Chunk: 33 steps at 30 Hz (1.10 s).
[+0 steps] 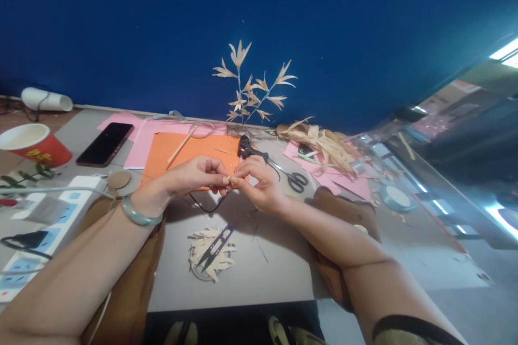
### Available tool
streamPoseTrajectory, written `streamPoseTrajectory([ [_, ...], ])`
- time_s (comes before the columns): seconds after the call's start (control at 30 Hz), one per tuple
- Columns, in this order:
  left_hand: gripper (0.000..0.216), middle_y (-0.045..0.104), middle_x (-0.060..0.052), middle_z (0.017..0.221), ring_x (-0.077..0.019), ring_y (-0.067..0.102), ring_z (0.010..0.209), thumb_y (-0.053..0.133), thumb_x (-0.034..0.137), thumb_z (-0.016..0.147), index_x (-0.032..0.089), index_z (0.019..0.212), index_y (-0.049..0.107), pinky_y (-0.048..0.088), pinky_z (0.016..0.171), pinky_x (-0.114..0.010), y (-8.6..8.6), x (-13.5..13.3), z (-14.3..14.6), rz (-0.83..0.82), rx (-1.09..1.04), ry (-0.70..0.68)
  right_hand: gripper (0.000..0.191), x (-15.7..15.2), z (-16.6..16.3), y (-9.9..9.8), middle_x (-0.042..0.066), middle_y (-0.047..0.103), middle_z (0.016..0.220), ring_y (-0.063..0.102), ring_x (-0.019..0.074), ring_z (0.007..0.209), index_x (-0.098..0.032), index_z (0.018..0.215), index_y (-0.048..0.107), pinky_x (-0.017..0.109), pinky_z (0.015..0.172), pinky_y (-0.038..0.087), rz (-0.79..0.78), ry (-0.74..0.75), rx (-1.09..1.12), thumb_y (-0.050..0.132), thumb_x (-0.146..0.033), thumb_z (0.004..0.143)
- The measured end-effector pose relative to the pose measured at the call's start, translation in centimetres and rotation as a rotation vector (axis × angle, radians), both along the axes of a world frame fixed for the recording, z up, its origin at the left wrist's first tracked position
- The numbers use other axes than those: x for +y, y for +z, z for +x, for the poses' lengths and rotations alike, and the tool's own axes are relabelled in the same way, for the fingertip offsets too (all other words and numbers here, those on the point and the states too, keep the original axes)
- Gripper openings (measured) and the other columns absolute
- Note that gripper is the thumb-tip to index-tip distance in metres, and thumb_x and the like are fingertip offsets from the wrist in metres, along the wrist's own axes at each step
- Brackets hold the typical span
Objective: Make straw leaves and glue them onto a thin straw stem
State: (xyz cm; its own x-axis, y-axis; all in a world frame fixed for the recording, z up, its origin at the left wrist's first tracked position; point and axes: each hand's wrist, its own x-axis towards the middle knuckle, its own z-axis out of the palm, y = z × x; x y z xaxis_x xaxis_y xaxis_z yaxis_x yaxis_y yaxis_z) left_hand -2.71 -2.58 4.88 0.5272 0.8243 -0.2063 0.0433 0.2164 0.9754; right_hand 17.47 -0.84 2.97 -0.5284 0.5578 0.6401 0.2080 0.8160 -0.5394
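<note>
Over the orange sheet's front edge, my left hand (202, 175) and my right hand (259, 180) meet fingertip to fingertip. Both are closed in a pinch around a tiny pale piece (229, 178), mostly hidden by the fingers. Nearer to me, purple thread snips (216, 247) lie across a pile of cut pale leaf-shaped pieces (222, 263) on a small round dish. Beyond my hands stands a branch of dried husk-like flowers (251, 98). A black glue gun (253, 150) and scissors with dark handles (297, 181) lie just behind my right hand.
A paper cup (52, 148), a phone (105, 144) and a white power strip (70, 215) are on the left. Orange paper (162, 151) and pink sheets (135, 153) cover the back. A bundle of dried husks (324, 143) and a tape roll (396, 199) lie right.
</note>
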Motion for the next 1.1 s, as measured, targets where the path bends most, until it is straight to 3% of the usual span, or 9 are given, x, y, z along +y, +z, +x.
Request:
streamPoseTrajectory([
  [0.17,0.022,0.066,-0.003,0.065,-0.0086,0.057,0.057,0.074,0.032,0.074,0.012,0.074,0.064,0.043,0.055,-0.02,0.0,-0.1,0.1,-0.077,-0.03,-0.015,0.021,0.0,0.2,0.0,0.002,0.069,0.075,0.062,0.0145,0.07,-0.02,0.075,0.06,0.038,0.083,0.039,0.139,0.0,-0.055,0.057,-0.032,0.092],
  [0.27,0.02,0.064,-0.001,0.065,-0.0077,0.056,0.057,0.075,0.029,0.073,0.012,0.073,0.065,0.043,0.055,-0.019,0.0,0.0,0.2,-0.065,-0.025,-0.001,0.019,0.0,0.2,-0.1,0.001,0.068,0.074,0.061,0.0135,0.069,-0.02,0.076,0.059,0.037,0.083,0.038,0.126,0.015,-0.045,0.058,-0.03,0.092],
  [0.5,0.02,0.064,-0.001,0.063,-0.008,0.055,0.056,0.077,0.027,0.069,0.011,0.07,0.066,0.04,0.051,-0.018,-0.5,0.2,0.1,0.056,0.041,0.043,0.025,-0.1,0.0,0.1,0.0,0.065,0.07,0.054,0.0119,0.066,-0.018,0.073,0.057,0.029,0.072,0.041,-0.228,0.024,-0.049,0.057,-0.035,0.091],
  [0.6,0.019,0.062,0.0,0.058,-0.0071,0.05,0.05,0.074,0.027,0.07,0.011,0.067,0.065,0.036,0.047,-0.018,-0.8,0.2,0.6,0.183,0.146,0.113,0.026,0.2,-0.1,-0.2,0.0,0.063,0.071,0.054,0.0114,0.065,-0.017,0.074,0.058,0.025,0.064,0.041,-0.454,0.034,-0.037,0.058,-0.039,0.088],
  [0.77,0.011,0.066,-0.002,0.063,-0.0091,0.056,0.057,0.069,0.022,0.072,0.012,0.069,0.069,0.042,0.055,-0.02,-0.7,-0.1,1.2,0.444,0.249,0.175,0.033,1.0,-0.1,-0.6,-0.002,0.059,0.067,0.051,0.0096,0.061,-0.017,0.073,0.059,0.023,0.061,0.042,-0.818,0.082,0.025,0.067,-0.048,0.078],
  [0.9,0.016,0.065,-0.002,0.063,-0.0087,0.055,0.056,0.068,0.027,0.077,0.012,0.073,0.067,0.042,0.053,-0.019,-0.3,-0.2,0.8,0.357,0.182,0.098,0.035,1.1,0.3,-0.1,-0.002,0.061,0.067,0.052,0.0086,0.059,-0.016,0.075,0.061,0.022,0.059,0.044,-0.97,0.154,0.097,0.073,-0.049,0.073],
  [1.1,0.022,0.066,-0.003,0.068,-0.0097,0.059,0.06,0.071,0.033,0.078,0.012,0.075,0.066,0.047,0.058,-0.02,0.3,-0.3,0.4,0.16,-0.013,-0.01,0.033,0.3,0.5,0.8,0.001,0.065,0.073,0.058,0.0106,0.066,-0.017,0.079,0.061,0.024,0.064,0.048,-0.946,0.226,0.144,0.071,-0.048,0.077],
])
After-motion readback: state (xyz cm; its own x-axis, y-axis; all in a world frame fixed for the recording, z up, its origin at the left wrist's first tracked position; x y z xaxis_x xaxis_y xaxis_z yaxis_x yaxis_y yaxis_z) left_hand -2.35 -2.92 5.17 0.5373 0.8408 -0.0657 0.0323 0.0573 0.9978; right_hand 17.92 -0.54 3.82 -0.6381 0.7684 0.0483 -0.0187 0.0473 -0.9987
